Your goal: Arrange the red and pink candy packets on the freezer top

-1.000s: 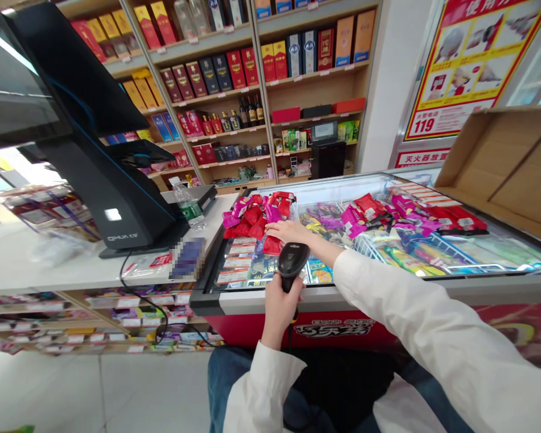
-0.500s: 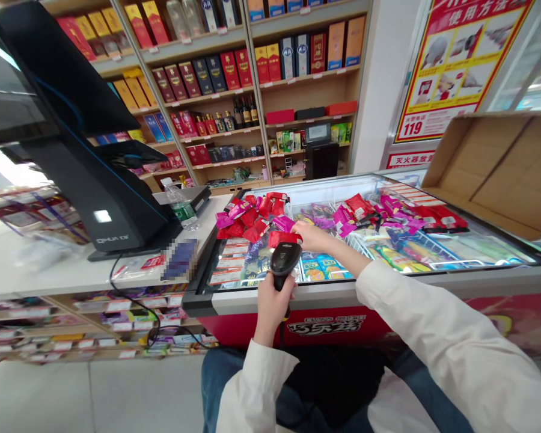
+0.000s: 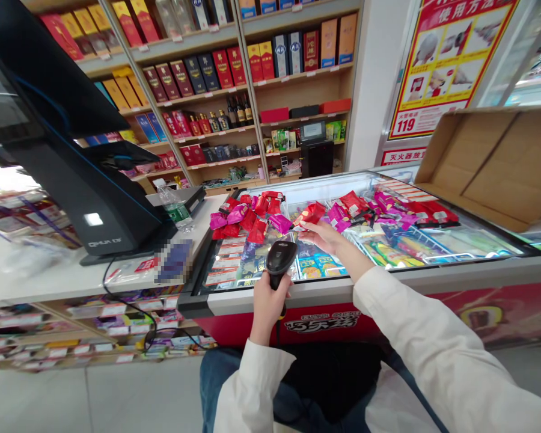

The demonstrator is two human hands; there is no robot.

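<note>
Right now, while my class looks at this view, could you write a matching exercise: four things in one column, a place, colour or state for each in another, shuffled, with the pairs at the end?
Things
1. Handheld scanner
2. Right hand
3. Bottle
4. Cardboard box

Descriptions
A. Brown and open
B. Over the freezer, beside a red packet
C. Gripped in the left hand
D. Clear, with a green label

Right pairs: 1-C, 2-B, 3-D, 4-A
</note>
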